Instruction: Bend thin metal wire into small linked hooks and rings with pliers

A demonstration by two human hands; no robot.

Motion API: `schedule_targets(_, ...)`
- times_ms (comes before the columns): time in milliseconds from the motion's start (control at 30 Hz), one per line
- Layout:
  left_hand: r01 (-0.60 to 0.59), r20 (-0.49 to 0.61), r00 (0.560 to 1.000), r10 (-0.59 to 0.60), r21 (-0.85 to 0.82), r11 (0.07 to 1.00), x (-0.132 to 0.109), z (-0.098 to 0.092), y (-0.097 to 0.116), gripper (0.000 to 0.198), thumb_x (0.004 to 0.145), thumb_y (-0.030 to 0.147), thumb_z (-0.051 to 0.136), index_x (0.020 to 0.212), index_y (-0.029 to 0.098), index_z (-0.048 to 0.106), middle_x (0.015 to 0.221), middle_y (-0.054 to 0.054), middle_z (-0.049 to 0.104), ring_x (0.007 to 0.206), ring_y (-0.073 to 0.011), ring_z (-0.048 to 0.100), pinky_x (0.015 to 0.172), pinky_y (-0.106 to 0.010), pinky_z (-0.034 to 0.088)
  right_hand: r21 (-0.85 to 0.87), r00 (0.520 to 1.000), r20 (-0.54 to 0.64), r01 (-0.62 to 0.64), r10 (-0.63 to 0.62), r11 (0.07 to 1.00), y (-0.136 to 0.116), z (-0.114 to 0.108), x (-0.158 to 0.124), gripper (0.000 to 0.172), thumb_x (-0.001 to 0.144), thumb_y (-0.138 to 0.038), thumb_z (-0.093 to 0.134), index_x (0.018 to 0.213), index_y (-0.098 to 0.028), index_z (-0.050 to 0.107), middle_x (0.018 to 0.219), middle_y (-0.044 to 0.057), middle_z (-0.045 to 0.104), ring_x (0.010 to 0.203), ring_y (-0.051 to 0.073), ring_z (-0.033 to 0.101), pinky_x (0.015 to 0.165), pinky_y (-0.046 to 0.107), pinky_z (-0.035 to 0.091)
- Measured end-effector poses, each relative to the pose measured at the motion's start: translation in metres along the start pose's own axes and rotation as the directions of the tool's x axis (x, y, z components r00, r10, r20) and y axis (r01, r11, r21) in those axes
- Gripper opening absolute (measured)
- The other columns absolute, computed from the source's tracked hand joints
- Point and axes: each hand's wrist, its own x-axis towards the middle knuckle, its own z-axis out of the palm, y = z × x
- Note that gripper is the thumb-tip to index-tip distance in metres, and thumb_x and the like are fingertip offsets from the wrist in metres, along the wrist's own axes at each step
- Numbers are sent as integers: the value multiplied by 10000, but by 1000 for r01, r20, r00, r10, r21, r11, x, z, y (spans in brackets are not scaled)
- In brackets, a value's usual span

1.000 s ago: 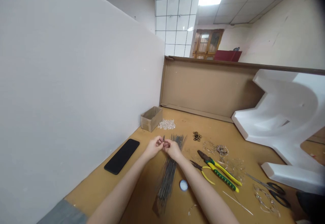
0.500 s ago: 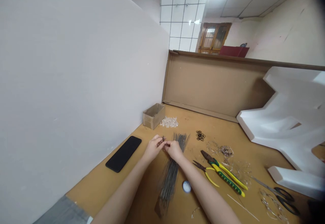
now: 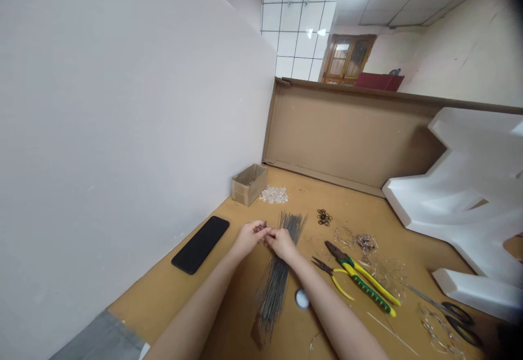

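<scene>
Fingers of left hand (image 3: pixel 245 240) and right hand (image 3: pixel 283 244) meet, pinched narrow; contents indiscernible; steady, even pressure advised near wire bundle (image 3: pixel 273 290).

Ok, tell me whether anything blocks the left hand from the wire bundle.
The right hand partly does, covering a stretch of the wire bundle beside the left hand; toward the bundle's near end, nothing visible does.
</scene>
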Motion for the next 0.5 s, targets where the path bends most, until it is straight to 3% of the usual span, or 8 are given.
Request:
schedule_targets(100, 81, 87, 994, -72, -104, 991, -3, -4, 16, 322, 672, 468, 587, 673, 157, 503, 525, 37, 520, 449, -89, 493, 466, -209, 401, 117, 993, 117, -48, 34, 992, -14, -12, -9, 308, 754, -418, 570, 702, -137, 687, 606, 16, 654, 523, 110, 539, 494, 217, 389)
schedule_targets(233, 160, 225, 967, -118, -182, 970, -5, -10, 42, 348, 651, 472, 617, 606, 150, 491, 463, 49, 493, 393, -63, 458, 400, -177, 339, 268, 966, 251, -126, 58, 955, -33, -28, -30, 352, 703, -469, 605, 793, -143, 701, 720, 48, 690, 542, 102, 543, 468, 197, 373)
schedule_targets(500, 236, 380, 918, -112, -298, 925, -4, -6, 71, 293, 664, 408, 634, 646, 133, 534, 478, 44, 513, 399, -54, 461, 396, -166, 324, 438, 969, 223, -196, 106, 877, -53, -36, -65, 385, 749, -463, 572, 877, -121, 692, 774, 82, 678, 616, 109, 557, 525, 201, 390)
